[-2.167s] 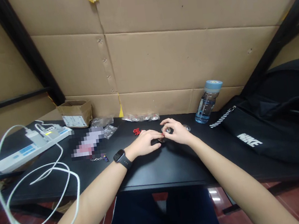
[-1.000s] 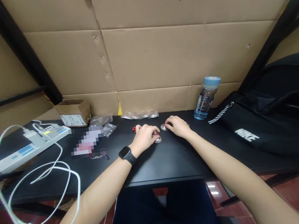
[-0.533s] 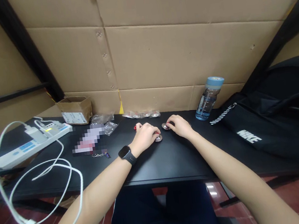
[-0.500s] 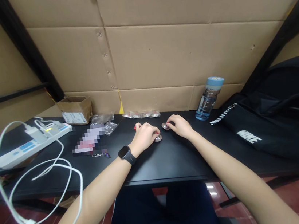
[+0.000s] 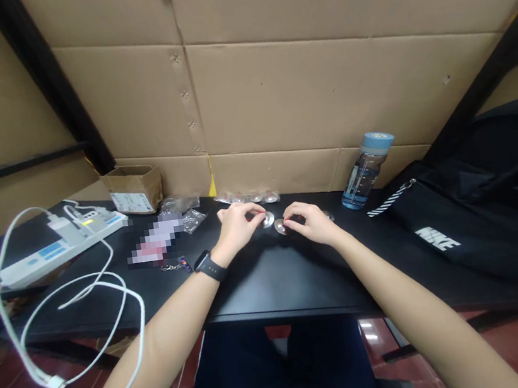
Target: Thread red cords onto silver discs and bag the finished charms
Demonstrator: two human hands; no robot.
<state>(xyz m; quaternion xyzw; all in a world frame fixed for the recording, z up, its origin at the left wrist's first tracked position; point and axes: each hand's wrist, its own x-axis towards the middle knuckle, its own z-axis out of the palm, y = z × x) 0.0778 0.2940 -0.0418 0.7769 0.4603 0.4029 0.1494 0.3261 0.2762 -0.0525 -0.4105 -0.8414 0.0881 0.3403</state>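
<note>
My left hand, with a dark watch on its wrist, pinches a small round silver disc between thumb and fingers. A second silver disc is pinched in my right hand, tilted up on its edge. The two discs face each other with a narrow gap, over the middle of the black table. Small red parts show at the fingertips of both hands. Part of another round piece peeks out just behind my right hand.
Clear plastic packets lie along the cardboard wall. A cardboard box, power strip, white cables and a keychain are on the left. On the right stand a blue-lidded bottle and a black bag.
Both discs have been raised from the tabletop and brought closer together, each tilted up. The view has shifted slightly.
</note>
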